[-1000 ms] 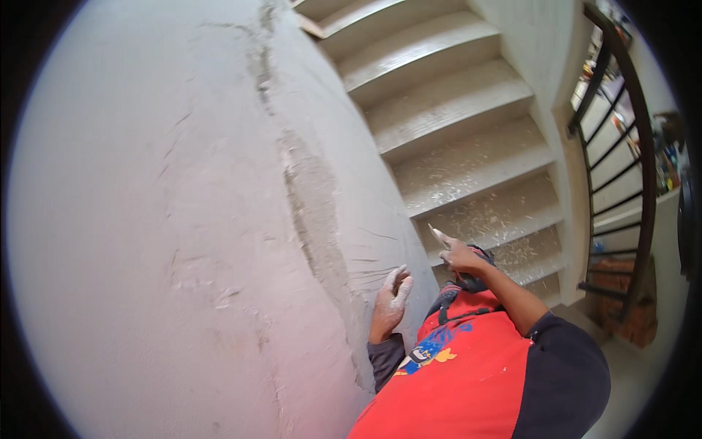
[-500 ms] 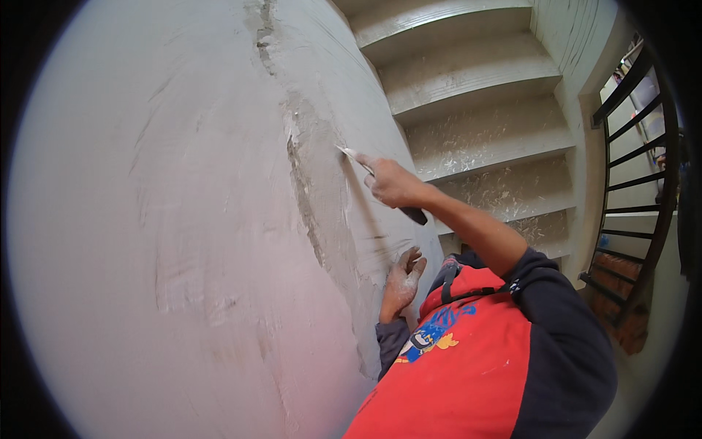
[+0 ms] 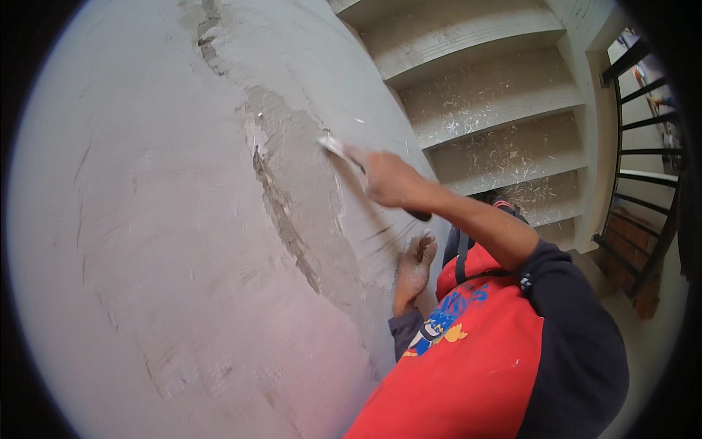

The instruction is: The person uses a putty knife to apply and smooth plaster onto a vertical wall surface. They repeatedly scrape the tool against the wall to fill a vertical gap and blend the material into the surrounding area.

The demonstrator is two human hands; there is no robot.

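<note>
My right hand (image 3: 395, 179) is closed around the handle of a scraper (image 3: 338, 148). Its light metal blade touches the wall, at the right edge of a rough grey patch (image 3: 296, 157) where the paint is gone. A dark, jagged crack (image 3: 278, 219) runs down along this patch. Lower down, my left hand (image 3: 415, 271) is beside the wall, close to my body, dusted with white. Its fingers are loosely bent and partly apart, and I see nothing held in them. A small white flake (image 3: 358, 120) shows against the wall above the blade.
Concrete stairs (image 3: 497, 95) rise on the right, strewn with pale paint chips (image 3: 486, 150). A black metal railing (image 3: 647, 152) stands at the far right. Higher on the wall is another broken crack (image 3: 208, 44).
The scraper blade has shifted along the right edge of the bare patch, and a white flake now shows near it. My view has moved, so wall and stairs sit differently. My left hand stays low.
</note>
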